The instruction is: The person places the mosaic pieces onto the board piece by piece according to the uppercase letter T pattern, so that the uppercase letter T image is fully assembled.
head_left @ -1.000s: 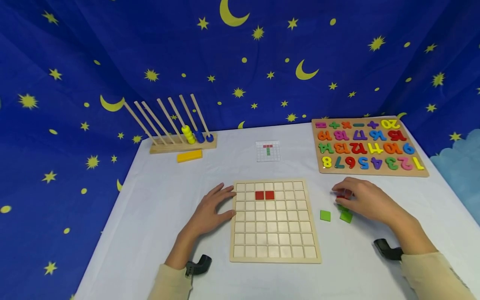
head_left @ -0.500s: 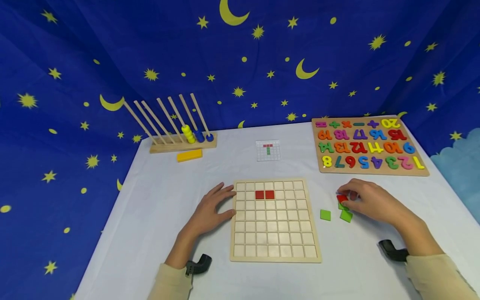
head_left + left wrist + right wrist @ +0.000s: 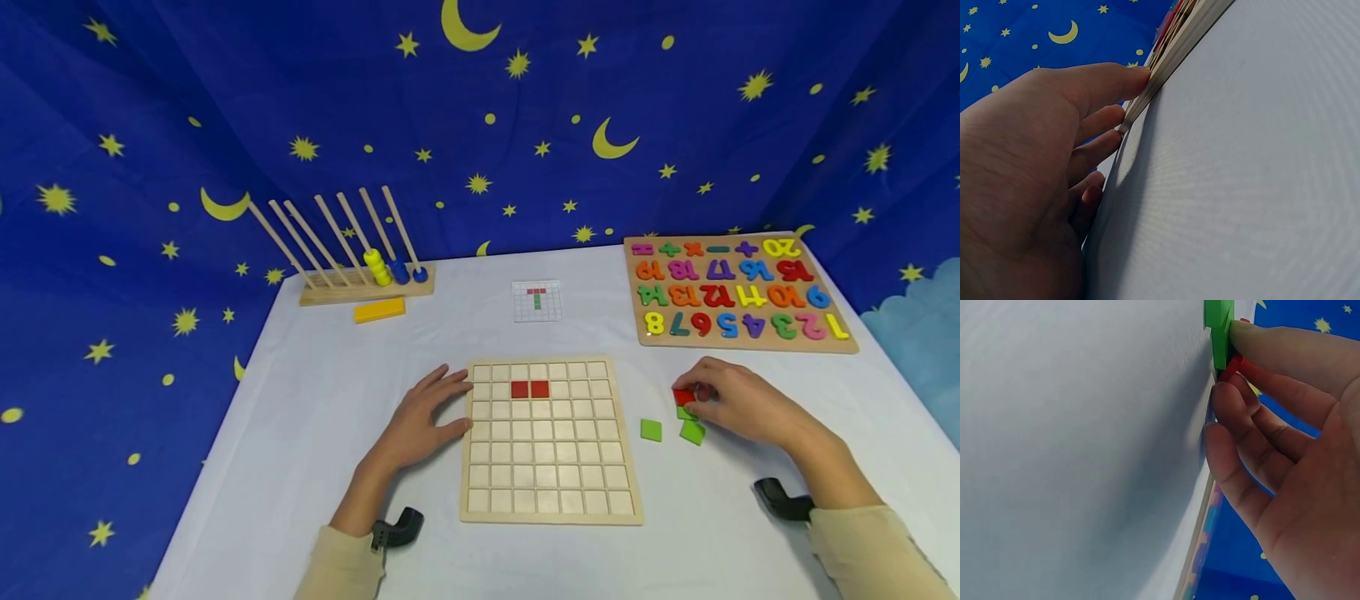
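A wooden grid board [image 3: 546, 512] lies in the middle of the table, with two red square tiles [image 3: 520, 390] side by side in its second row from the far edge. My left hand [image 3: 420, 425] rests its thumb and fingertips against the board's left edge; in the left wrist view the thumb [image 3: 1116, 81] touches the rim. To the right of the board, my right hand [image 3: 738, 400] pinches a red tile [image 3: 683, 397], tilted in the right wrist view, just over a green tile [image 3: 686, 413]. Two more green tiles [image 3: 651, 430] lie close by.
A small card [image 3: 537, 302] with a red and green T pattern lies behind the board. Far right is a number puzzle [image 3: 746, 292]. At the back left stands a peg abacus [image 3: 367, 287] with beads, a yellow block [image 3: 379, 311] before it. A starry curtain hangs behind.
My right hand has shifted slightly to the right, and the red tile beneath its fingers shows more plainly. The left hand and the board have stayed in place.
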The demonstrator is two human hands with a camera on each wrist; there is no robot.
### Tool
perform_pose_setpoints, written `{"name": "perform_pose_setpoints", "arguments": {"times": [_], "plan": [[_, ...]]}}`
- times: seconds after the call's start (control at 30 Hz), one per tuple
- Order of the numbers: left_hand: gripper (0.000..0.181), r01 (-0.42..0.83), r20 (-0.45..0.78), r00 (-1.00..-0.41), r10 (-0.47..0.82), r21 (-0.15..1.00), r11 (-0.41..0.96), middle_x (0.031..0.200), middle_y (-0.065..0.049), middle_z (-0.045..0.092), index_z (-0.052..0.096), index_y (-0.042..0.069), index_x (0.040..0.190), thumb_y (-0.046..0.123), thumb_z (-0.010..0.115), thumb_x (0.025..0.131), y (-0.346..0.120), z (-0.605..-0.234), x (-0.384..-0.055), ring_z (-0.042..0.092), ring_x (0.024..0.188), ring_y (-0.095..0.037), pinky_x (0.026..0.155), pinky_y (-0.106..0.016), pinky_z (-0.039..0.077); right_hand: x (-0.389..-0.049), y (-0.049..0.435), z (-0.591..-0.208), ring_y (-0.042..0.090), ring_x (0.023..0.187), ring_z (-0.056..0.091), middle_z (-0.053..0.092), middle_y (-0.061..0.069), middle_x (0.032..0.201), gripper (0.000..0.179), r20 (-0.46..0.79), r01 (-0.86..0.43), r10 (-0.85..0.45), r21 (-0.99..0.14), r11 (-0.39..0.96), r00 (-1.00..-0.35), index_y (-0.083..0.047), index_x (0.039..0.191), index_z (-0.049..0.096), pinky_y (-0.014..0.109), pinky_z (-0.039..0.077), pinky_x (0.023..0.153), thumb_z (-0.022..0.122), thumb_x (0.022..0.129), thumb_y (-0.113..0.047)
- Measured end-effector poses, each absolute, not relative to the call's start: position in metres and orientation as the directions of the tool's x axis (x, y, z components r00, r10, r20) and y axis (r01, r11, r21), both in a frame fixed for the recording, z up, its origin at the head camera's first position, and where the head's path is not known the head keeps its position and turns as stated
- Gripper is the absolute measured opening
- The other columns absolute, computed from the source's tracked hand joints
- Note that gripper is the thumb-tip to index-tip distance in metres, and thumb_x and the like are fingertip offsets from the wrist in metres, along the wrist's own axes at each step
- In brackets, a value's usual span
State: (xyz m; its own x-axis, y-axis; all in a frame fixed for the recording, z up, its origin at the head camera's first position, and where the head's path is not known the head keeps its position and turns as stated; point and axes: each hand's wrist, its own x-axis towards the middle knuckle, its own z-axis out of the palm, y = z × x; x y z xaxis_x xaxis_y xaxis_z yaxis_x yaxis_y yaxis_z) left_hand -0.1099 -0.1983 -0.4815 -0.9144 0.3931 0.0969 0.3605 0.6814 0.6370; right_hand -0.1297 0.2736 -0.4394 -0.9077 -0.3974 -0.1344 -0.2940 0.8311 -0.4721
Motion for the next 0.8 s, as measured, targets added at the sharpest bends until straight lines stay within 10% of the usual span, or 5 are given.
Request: {"name": "perform_pose_setpoints", "arguments": {"times": [0.8], "plan": [[0.053,0.371,0.109,-0.911,0.398,0.641,0.672,0.147,0.009,0.042,0.056,0.023,0.136,0.039,0.071,0.087,-0.1986,-0.4802,-0.1094,0.02,0.142,-0.02,0.106,-0.06,0.021,-0.1289,0.2738,-0.4409,0.017,0.081,0.049,0.058,-0.003,0.091,0.025,-0.12,-0.291,-0.389,-0.477,0.829,-0.913,-0.011,0.106,0.071,0.037,0.045,0.071,0.076,0.082,-0.014]]}}
